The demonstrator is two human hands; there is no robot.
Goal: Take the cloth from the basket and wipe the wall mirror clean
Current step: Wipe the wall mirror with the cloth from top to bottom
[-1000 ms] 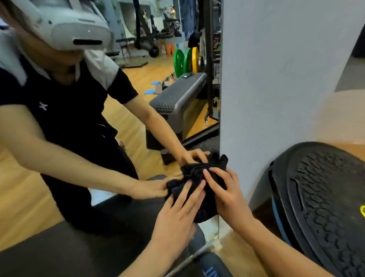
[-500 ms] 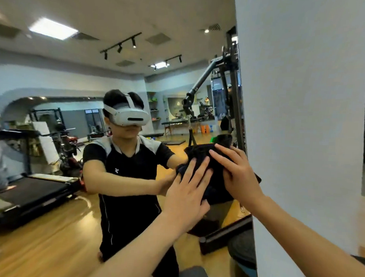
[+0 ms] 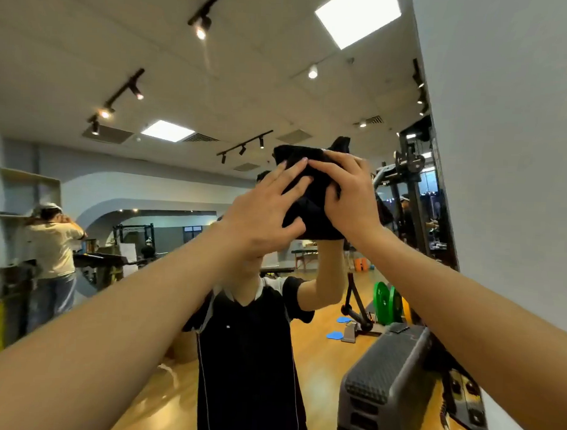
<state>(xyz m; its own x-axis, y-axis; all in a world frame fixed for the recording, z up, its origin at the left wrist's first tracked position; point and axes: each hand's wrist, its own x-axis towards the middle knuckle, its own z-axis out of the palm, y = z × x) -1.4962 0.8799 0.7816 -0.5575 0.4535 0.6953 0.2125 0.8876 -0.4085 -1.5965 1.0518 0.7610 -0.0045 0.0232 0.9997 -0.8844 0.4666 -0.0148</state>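
1. The large frameless wall mirror (image 3: 122, 190) fills most of the head view, its right edge meeting a plain white wall (image 3: 509, 158).
2. A bunched black cloth (image 3: 311, 199) is held flat against the glass high up, near the mirror's right edge, at about the height of the reflected person's head.
3. The left hand (image 3: 259, 220) lies on the cloth's left side with its fingers (image 3: 293, 170) straight and spread — they press the fabric rather than curl around it, and the thumb reaches along the lower edge.
4. The right hand (image 3: 350, 198) covers the cloth's right side; its fingers run across the top of the fabric and the thumb tucks into a fold, so this hand looks to be pinching the cloth while pushing it on the glass.
5. The fingertips of the two hands touch or nearly touch over the middle of the cloth — which of the two cannot be told.
6. Both forearms stretch up and forward from the lower corners of the view.
7. In the reflection stand the person in a black short-sleeved shirt (image 3: 248, 358), a grey padded gym bench (image 3: 382, 379) at lower right, green weight plates (image 3: 385, 302) on the wooden floor, and another person in a pale shirt (image 3: 53, 248) at far left.
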